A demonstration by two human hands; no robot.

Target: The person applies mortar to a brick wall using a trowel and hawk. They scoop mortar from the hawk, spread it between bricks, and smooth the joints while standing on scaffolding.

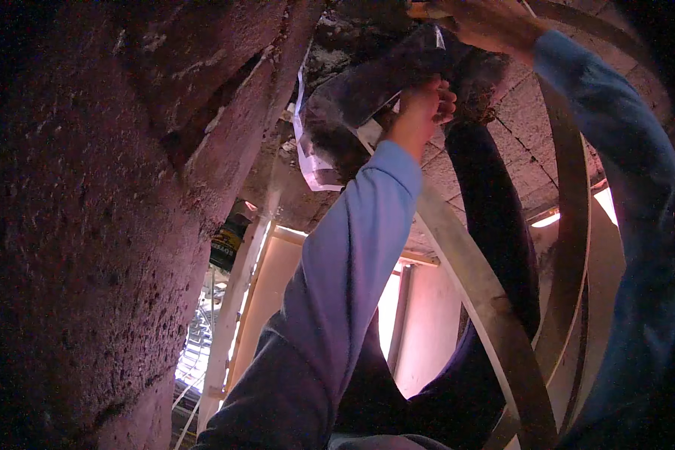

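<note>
My left hand (426, 103) is raised near the top middle with its fingers curled into a fist. What it grips is hidden; a thin bright sliver (439, 37) shows just above it. Behind the fist lies a dark, sheet-like piece (352, 94), with a pale strip (304, 142) along its left edge. Higher and to the right, my right hand (484, 24) is closed around a light wooden handle (426, 10), whose other end I cannot make out. Both forearms are in blue sleeves.
A rough wall (90, 225) fills the left side. Long wooden boards (472, 270), bent by the lens, run down the right beside my dark-trousered legs (495, 202). Paving slabs (525, 142) lie beyond. A dark container (227, 241) sits by the wall near a wooden frame (259, 300).
</note>
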